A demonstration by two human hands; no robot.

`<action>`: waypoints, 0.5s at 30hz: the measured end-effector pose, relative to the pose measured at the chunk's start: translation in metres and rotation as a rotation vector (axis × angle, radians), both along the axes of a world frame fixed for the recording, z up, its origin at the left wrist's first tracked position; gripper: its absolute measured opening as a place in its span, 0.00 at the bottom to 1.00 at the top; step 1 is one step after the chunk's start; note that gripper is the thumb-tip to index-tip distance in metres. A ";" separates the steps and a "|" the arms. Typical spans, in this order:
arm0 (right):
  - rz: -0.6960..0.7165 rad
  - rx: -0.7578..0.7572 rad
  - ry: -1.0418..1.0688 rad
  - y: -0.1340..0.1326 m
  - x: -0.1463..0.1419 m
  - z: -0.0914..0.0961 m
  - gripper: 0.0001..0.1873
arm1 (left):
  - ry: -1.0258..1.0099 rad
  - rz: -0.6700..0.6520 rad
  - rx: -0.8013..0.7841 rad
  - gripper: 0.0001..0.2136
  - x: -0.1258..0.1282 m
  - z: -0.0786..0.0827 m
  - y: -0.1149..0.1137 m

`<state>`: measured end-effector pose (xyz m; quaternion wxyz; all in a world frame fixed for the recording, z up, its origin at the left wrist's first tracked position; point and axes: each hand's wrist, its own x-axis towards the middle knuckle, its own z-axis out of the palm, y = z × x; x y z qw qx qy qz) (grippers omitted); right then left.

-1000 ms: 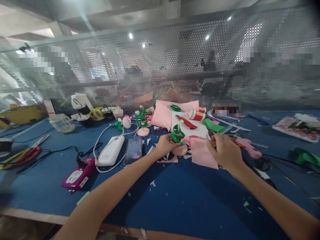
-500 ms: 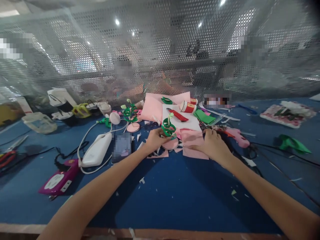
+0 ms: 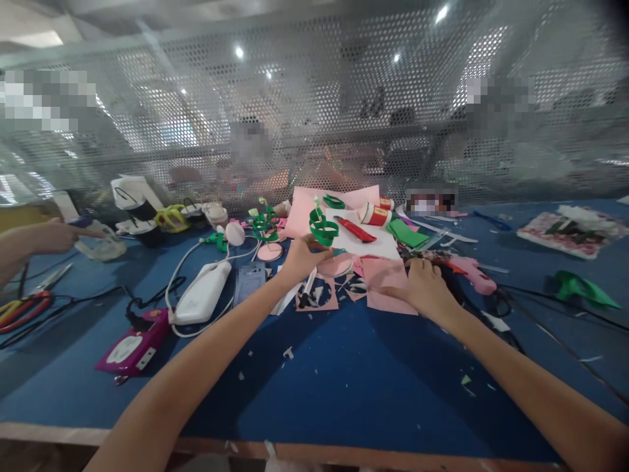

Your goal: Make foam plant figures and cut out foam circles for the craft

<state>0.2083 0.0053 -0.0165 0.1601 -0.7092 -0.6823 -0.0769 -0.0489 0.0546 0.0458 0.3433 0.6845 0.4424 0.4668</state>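
Note:
My left hand (image 3: 301, 261) is closed on a paper craft with a green paper spiral (image 3: 323, 229) above a round pink base (image 3: 336, 265). The craft leans a little to the left. My right hand (image 3: 428, 283) lies low over a square of pink paper (image 3: 390, 298), its thumb stretched across the paper and apart from the other fingers. Between my hands is a pink paper offcut (image 3: 331, 299) with a round hole, among white and dark scraps. Behind them a red cutter knife (image 3: 358, 230) rests on white paper (image 3: 384, 247).
Another person's hand (image 3: 56, 236) reaches in at far left by a clear plastic container (image 3: 101, 246). Nearby are scissors (image 3: 29, 308), a purple power strip (image 3: 132, 344), a white power bank (image 3: 202, 295) and a phone (image 3: 249, 282). A pink glue gun (image 3: 474, 275) lies right.
The view has shifted slightly. My left hand has tilted the green spiral craft to the left, off the spot above its base. Another person's hand has come in at far left.

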 end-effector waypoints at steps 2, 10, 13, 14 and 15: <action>0.008 -0.002 0.011 0.002 0.002 -0.003 0.46 | -0.038 -0.009 0.019 0.10 -0.003 0.005 0.002; -0.018 -0.003 0.038 -0.001 -0.002 -0.001 0.48 | 0.117 0.085 0.115 0.15 -0.037 0.033 0.016; -0.007 -0.015 0.016 -0.002 -0.003 -0.001 0.48 | 0.188 0.177 0.096 0.14 -0.053 0.038 0.015; -0.009 -0.012 0.015 -0.002 -0.003 -0.001 0.48 | 0.222 0.204 0.103 0.14 -0.058 0.036 0.013; -0.010 -0.009 0.016 -0.002 -0.003 -0.002 0.48 | 0.258 0.222 0.104 0.13 -0.062 0.034 0.011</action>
